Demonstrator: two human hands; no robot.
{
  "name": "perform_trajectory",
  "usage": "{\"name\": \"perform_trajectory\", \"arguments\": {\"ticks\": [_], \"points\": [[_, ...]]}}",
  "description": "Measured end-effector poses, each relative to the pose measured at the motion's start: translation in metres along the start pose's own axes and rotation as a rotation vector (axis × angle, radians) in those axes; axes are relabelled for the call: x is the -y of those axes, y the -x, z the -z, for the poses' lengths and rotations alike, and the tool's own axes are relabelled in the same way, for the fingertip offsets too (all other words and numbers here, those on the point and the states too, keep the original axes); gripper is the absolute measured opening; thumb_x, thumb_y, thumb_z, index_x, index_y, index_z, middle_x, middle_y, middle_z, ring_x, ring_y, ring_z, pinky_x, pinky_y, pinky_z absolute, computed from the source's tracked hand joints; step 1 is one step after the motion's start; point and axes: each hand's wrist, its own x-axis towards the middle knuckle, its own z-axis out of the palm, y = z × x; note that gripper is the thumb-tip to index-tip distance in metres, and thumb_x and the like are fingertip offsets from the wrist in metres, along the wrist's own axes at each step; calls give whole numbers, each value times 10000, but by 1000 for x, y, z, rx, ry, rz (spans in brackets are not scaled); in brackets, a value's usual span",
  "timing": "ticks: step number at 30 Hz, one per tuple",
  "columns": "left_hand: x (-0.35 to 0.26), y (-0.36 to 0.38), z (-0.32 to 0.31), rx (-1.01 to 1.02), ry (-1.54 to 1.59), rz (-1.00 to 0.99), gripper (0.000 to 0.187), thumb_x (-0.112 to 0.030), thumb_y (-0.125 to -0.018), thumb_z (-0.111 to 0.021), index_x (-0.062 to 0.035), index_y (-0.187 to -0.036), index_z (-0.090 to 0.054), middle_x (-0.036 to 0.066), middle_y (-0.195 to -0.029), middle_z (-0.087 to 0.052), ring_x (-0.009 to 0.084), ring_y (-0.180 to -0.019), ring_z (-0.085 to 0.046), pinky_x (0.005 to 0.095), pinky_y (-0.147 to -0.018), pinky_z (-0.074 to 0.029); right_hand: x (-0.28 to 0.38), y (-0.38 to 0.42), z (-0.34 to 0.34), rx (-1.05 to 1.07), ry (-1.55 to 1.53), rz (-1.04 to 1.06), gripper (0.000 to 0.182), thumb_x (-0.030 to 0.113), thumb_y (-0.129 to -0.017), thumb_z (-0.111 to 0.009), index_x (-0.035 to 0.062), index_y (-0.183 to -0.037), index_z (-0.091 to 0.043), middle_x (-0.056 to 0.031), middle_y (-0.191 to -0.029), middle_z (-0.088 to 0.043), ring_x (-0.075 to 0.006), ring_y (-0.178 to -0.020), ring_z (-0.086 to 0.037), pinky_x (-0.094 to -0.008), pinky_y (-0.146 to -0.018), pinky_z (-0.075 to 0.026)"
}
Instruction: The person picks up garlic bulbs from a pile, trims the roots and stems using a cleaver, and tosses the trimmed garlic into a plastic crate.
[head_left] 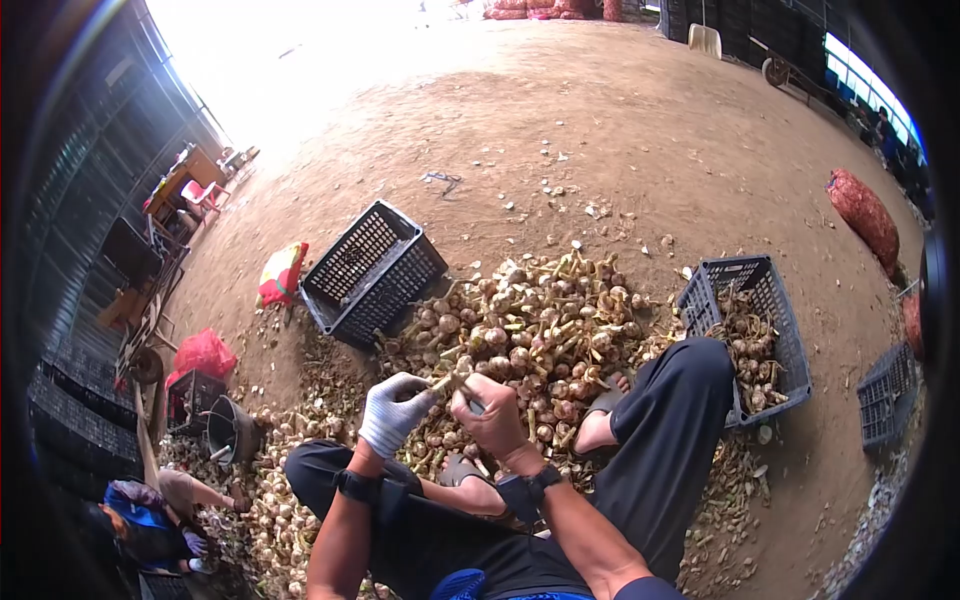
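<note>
My left hand [394,412], in a white knitted glove, is closed on a garlic bulb [440,382] with its pale stalk. Bare and closed, my right hand [490,412] meets it at the bulb. A small grey piece shows at the right fingers, too small to name. Both hands are over a large heap of garlic bulbs [540,325] with stalks, lying on the ground between and beyond my feet. Stalks and trimmings fill much of the dark plastic crate [790,345] by my right knee.
Another dark crate [395,290] stands tilted beyond the heap, beside a red and yellow bag [283,275]. At lower left are a bucket [232,432] and another person [150,515] with gloved hands. A full red mesh sack [864,218] and a crate [886,398] lie at right.
</note>
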Motion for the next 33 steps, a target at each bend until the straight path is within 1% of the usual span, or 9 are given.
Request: {"name": "perform_trajectory", "arguments": {"ticks": [2,8,14,18,20,21,23,27,33], "points": [[-2,2,0,49,36,-12,135,-108,-844,-748,3,-901,-696,-25,-732,-628,26,-651,-544,210,-572,-459,-11,5,-6,18,133,161,110,55,-808,-657,-25,-767,-594,-160,-651,-549,-263,-578,-548,-361,-572,-446],[-4,1,13,54,199,89,124,-127,-882,-702,-6,-911,-703,-7,-735,-658,32,-627,-558,196,-544,-441,-120,84,-12,298,563,-636,296,347,-752,-665,87,-869,-746,-191,-929,-710,-384,-889,-679,-480,-811,-536],[-11,4,54,-126,67,71,203,-199,-870,-774,-10,-892,-704,-17,-701,-641,32,-588,-544,196,-506,-425,-168,83,-8,-83,573,-653,239,321,-730,-645,103,-769,-737,-196,-723,-670,-400,-722,-669,-473,-643,-516],[24,31,167,-469,-335,67,201,-215,-849,-792,-23,-854,-733,-7,-726,-673,47,-599,-539,211,-544,-433,-145,69,11,-300,530,-820,271,319,-734,-634,77,-776,-748,-226,-790,-679,-430,-801,-675,-502,-670,-522],[121,63,275,-504,-784,350,352,-358,-782,-796,-28,-893,-742,145,-804,-709,250,-684,-677,348,-650,-516,-207,79,12,-412,554,-907,316,322,-720,-645,18,-743,-728,-262,-732,-657,-445,-745,-672,-512,-654,-516],[104,87,280,-530,-1013,413,352,-373,-754,-782,-53,-896,-740,177,-895,-706,340,-815,-684,400,-740,-527,-196,75,15,-448,460,-926,341,308,-710,-649,-28,-717,-708,-294,-692,-632,-452,-714,-669,-515,-648,-512],[148,121,318,-567,-1172,476,299,-282,-729,-764,-92,-959,-742,159,-927,-708,332,-870,-682,400,-794,-538,-210,79,16,-483,442,-935,335,288,-720,-649,-43,-692,-690,-279,-662,-633,-434,-683,-673,-500,-621,-514],[187,102,258,-539,-577,408,332,-240,-804,-731,12,-1018,-702,99,-945,-738,138,-803,-660,294,-763,-530,-201,80,11,-523,373,-891,315,257,-755,-660,-50,-681,-670,-200,-608,-632,-345,-567,-656,-443,-530,-510],[246,-19,92,-208,-461,190,352,-213,-786,-751,-107,-1119,-705,120,-1026,-707,225,-943,-692,330,-839,-542,-207,87,9,-535,183,-892,277,214,-792,-673,-40,-684,-649,-80,-564,-612,-220,-423,-600,-363,-408,-492]]}}
